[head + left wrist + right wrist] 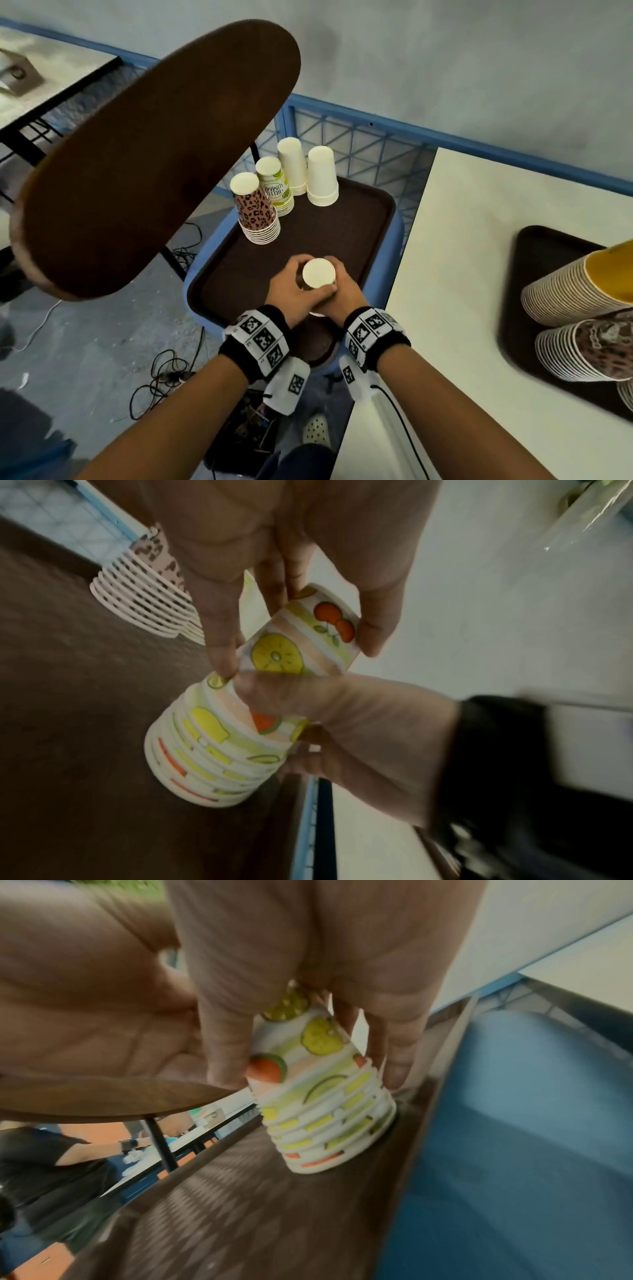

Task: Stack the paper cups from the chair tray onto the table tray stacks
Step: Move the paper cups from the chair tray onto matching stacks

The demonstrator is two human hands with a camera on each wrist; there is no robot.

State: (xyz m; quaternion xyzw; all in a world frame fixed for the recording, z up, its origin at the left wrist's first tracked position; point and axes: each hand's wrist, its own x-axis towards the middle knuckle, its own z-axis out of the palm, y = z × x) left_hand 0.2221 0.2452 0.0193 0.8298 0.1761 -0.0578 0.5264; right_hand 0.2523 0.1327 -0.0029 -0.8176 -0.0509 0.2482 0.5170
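Low centre of the head view, my left hand [294, 291] and right hand [339, 294] wrap the fruit-print cup stack [219, 750] on the chair tray [342, 219] — upside down, rims still touching it. Light, crushable paper, so I'd hold mid-wall gently. Further up sit four more stacks [291, 185]; the table tray [520, 274] lies far right.

Five cup stacks [259, 209] on chair tray [359, 219], three stacks [565, 294] on table tray [534, 246], two hands [294, 291]

Cup colours on the brown chair tray [359, 219]

Gripped stack [219, 745]: white with yellow, orange, green fruit. Beyond it: leopard-print stack [257, 212], lime-print stack [275, 186], two plain cream stacks [320, 178].
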